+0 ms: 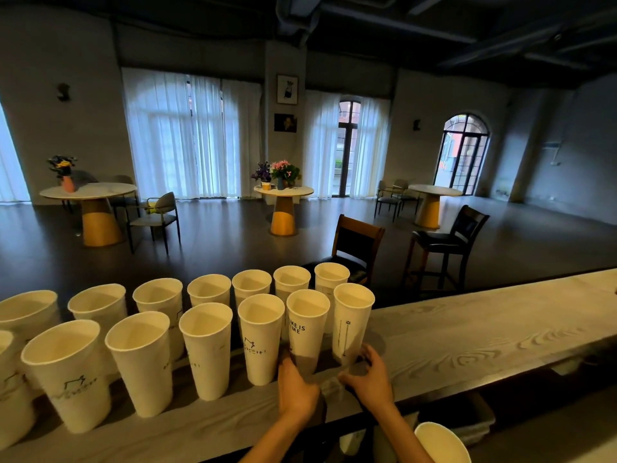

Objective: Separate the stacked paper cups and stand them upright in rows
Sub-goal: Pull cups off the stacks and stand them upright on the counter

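Several tall white paper cups stand upright in two rows on the grey wood-grain counter (467,332). The back row (208,290) runs from the far left to a cup near a chair. The front row (140,359) ends at the right with two printed cups. My left hand (297,387) grips the base of the lettered cup (307,324). My right hand (369,375) holds the base of the rightmost cup (352,315), fingers curled round its foot. Both cups stand upright on the counter.
Another white cup (440,442) shows at the bottom right, below the counter's near edge, beside a bin (474,419). Two dark chairs (359,248) stand just beyond the counter. The counter stretches bare to the right of the cups.
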The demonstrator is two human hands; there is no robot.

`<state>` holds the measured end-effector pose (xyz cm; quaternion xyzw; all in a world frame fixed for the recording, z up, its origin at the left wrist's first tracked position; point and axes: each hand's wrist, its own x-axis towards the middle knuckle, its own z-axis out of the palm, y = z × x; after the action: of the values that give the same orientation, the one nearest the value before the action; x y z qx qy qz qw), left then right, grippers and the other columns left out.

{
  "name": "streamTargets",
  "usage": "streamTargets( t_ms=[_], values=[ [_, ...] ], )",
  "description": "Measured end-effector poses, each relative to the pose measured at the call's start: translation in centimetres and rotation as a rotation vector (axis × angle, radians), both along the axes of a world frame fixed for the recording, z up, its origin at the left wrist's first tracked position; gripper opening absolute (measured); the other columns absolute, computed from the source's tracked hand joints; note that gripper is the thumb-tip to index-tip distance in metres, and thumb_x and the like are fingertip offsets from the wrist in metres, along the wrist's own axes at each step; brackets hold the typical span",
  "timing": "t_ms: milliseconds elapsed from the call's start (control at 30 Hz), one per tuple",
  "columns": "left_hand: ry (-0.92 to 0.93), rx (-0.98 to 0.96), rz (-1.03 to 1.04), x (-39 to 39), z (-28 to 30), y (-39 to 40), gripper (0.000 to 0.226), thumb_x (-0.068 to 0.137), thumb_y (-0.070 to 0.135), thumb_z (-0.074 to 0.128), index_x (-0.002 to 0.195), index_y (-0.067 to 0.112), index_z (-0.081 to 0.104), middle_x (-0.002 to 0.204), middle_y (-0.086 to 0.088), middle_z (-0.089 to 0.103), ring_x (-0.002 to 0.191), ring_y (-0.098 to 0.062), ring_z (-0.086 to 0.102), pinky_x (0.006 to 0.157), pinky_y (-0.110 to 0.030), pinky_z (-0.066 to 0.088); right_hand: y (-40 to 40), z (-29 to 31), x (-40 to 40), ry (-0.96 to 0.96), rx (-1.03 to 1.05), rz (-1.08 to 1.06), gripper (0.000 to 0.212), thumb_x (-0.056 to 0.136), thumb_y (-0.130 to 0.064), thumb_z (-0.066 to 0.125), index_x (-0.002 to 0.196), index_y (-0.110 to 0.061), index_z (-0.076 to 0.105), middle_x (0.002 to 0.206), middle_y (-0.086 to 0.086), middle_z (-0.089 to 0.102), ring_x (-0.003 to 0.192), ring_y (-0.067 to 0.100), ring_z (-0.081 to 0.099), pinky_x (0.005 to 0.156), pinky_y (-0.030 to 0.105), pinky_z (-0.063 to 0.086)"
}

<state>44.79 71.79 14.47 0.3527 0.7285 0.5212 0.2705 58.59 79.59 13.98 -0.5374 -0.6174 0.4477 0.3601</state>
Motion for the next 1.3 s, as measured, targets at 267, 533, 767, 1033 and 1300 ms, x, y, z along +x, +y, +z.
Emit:
streamTargets(
  t_ms=[267,533,767,1033,1300],
  values=[
    [0.036,-0.042,-0.103,-0.1,0.6,-4.4,0.081,0.067,0.024,0.089,0.134,0.009,0.046,0.130,-0.008,0.058,0.123,-0.023,0.056,0.105,-0.040,0.048,-4.3,0.4,2.2,-0.160,0.069,0.058,0.094,0.069,-0.015,0.086,0.147,-0.013,0.033,0.142,0.003,0.050,0.133,0.022,0.046,0.108,0.034,0.042],
    [0.336,0.128,-0.224,2.7,3.2,-6.4,0.035,0.079,-0.001,0.065,0.102,0.020,0.049,0.107,-0.001,0.049,0.089,-0.014,0.055,0.074,-0.024,0.051,-6.4,4.0,9.7,-0.492,0.332,0.082,0.077,0.073,-0.046,0.081,0.138,-0.017,0.049,0.128,0.002,0.059,0.115,0.017,0.058,0.092,0.028,0.048],
    [0.368,0.063,-0.698,11.5,2.6,-3.7,0.059,0.069,0.021,0.085,0.117,0.024,0.051,0.120,0.001,0.050,0.109,-0.017,0.055,0.090,-0.029,0.052,-9.7,2.3,17.4,-0.368,0.140,-0.080,0.075,0.074,-0.049,0.078,0.137,-0.019,0.050,0.127,0.000,0.060,0.117,0.017,0.058,0.095,0.033,0.049],
    [0.344,-0.004,-0.756,18.1,-2.6,-2.3,0.128,0.050,0.034,0.096,0.154,0.019,0.022,0.149,-0.006,0.036,0.138,-0.022,0.040,0.109,-0.029,0.034,-13.6,-5.2,20.9,0.107,-0.185,-0.237,0.085,0.076,-0.048,0.076,0.147,-0.024,0.035,0.141,0.002,0.048,0.120,0.015,0.051,0.090,0.027,0.048],
    [0.191,0.040,-0.568,19.4,-5.8,-0.7,0.117,0.039,0.045,0.098,0.140,0.019,0.043,0.135,0.001,0.057,0.128,-0.017,0.053,0.113,-0.042,0.041,-15.2,-11.9,22.8,0.028,-0.318,-0.222,0.115,0.049,-0.072,0.082,0.147,-0.038,0.031,0.147,-0.005,0.045,0.130,0.015,0.047,0.104,0.045,0.048]
  ],
)
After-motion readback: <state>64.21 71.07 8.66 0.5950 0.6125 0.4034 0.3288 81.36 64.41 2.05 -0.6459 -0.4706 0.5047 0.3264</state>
